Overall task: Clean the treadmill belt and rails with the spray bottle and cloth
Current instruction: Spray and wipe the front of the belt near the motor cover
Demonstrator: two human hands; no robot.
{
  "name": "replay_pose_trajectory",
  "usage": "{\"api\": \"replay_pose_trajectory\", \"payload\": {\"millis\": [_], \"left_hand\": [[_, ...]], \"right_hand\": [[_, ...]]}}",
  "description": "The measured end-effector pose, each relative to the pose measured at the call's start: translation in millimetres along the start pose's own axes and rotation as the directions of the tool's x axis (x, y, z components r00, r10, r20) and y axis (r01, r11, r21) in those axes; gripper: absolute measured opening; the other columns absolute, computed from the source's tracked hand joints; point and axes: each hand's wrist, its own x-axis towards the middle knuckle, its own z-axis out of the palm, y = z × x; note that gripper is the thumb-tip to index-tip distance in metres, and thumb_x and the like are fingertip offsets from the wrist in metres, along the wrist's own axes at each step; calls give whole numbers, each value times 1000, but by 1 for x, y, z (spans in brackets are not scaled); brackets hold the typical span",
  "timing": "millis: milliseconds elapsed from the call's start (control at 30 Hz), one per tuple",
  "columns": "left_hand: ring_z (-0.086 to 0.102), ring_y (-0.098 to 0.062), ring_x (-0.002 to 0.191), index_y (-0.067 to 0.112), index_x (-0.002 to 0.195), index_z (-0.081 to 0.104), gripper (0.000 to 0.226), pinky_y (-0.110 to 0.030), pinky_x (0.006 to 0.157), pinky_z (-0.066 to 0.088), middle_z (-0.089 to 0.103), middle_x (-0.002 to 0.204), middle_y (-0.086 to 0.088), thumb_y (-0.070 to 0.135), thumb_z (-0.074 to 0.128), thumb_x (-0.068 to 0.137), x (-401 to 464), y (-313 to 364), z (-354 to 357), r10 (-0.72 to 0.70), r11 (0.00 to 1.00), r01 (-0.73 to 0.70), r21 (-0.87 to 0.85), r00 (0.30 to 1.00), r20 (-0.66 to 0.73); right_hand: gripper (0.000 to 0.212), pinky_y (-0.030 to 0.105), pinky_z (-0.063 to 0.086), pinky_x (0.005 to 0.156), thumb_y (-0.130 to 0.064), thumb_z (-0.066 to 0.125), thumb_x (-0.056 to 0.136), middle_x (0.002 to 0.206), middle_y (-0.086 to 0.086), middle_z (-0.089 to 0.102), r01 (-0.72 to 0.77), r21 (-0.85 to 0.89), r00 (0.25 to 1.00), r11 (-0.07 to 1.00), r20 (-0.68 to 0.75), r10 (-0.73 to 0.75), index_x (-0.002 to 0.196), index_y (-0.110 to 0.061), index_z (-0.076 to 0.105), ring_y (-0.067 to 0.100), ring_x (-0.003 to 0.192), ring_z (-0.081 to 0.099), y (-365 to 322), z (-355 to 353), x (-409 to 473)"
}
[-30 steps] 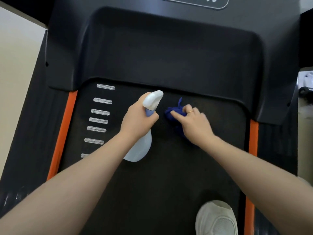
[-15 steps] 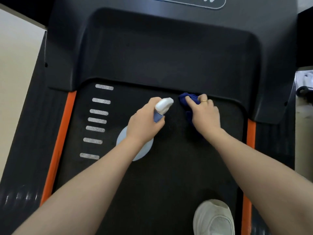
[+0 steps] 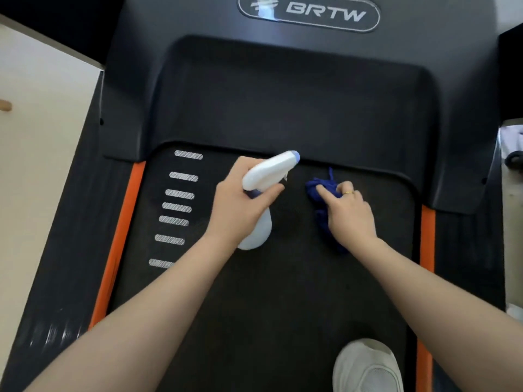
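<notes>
Black treadmill belt [image 3: 254, 306] fills the view, and over its front end the left hand [image 3: 240, 205] grips the neck of a white spray bottle [image 3: 263, 193], long axis running from its base near the wrist up to a nozzle aimed forward-right at the motor cover [image 3: 283, 108]. Just beside it, the right hand [image 3: 351, 213] clutches a bunched blue cloth [image 3: 322, 199] against the belt. Orange rails [image 3: 124, 222] flank both sides, and a white shoe [image 3: 368, 366] stands near the bottom edge.

My left hand [image 3: 240, 205] covering the spray bottle [image 3: 259, 230] neck, my right hand [image 3: 349, 212] hiding much of the blue cloth [image 3: 322, 199], white shoe [image 3: 368, 366] cut off by the bottom edge, treadmill belt [image 3: 268, 306] running out of frame below.
</notes>
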Motion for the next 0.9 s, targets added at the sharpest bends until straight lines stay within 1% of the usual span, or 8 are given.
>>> {"api": "replay_pose_trajectory", "payload": {"millis": [100,233,333,433,600,733,800,900], "left_hand": [[56,4,75,37,84,51,33,-10,66,40,59,82,30,17,75,76,7,11,-23,42,993,-43,111,999,16],[58,-18,74,31,92,50,17,-38,61,50,60,85,8,36,52,76,-3,16,-35,201,866,-215,451,976,81],[55,-23,58,27,96,44,21,-25,39,36,57,81,1,32,43,75,-6,14,-34,344,646,-339,684,929,135],[51,-21,50,23,96,45,22,-12,42,16,54,72,0,34,42,78,-4,12,-35,405,509,-364,780,901,156],[55,-25,62,13,93,63,36,-21,40,26,56,78,-4,44,45,86,0,14,-26,440,533,-397,747,884,156],[52,-25,68,13,94,64,30,-29,45,40,59,81,-3,40,53,88,5,11,-19,501,557,-415,719,859,108],[51,-23,69,13,94,65,29,-29,48,40,60,82,-1,40,55,87,7,9,-15,505,561,-405,722,858,90],[50,-22,70,14,94,65,28,-30,49,40,60,82,0,39,56,88,9,5,-13,519,553,-422,718,849,99]], "right_hand": [[52,35,38,78,-31,46,94,130,10,34,48,-20,998,999,33,-48,143,-30,28,28,103,44,-5,4,-9],[54,33,34,74,-27,47,95,132,10,34,282,-141,959,949,61,-276,144,-33,25,28,103,44,-9,10,-3],[54,37,37,78,-28,49,94,133,10,33,93,-120,996,988,4,-94,142,-35,27,30,106,42,-7,5,12],[54,42,39,85,-31,50,93,137,13,31,-9,-94,1000,996,4,10,142,-33,28,33,110,40,-23,0,9],[55,38,37,82,-24,44,95,140,12,27,341,-153,939,928,93,-330,144,-35,20,31,113,39,-33,9,-6],[52,40,39,81,-30,52,92,133,12,34,-37,-62,999,997,-42,34,139,-32,30,32,108,41,-22,2,19],[52,40,38,81,-29,53,92,133,12,34,-93,-30,995,995,-37,92,138,-30,31,32,108,40,-27,1,20],[52,37,36,80,-33,49,93,133,10,33,297,-101,955,949,39,-295,141,-34,29,31,110,40,-29,5,10]]}}
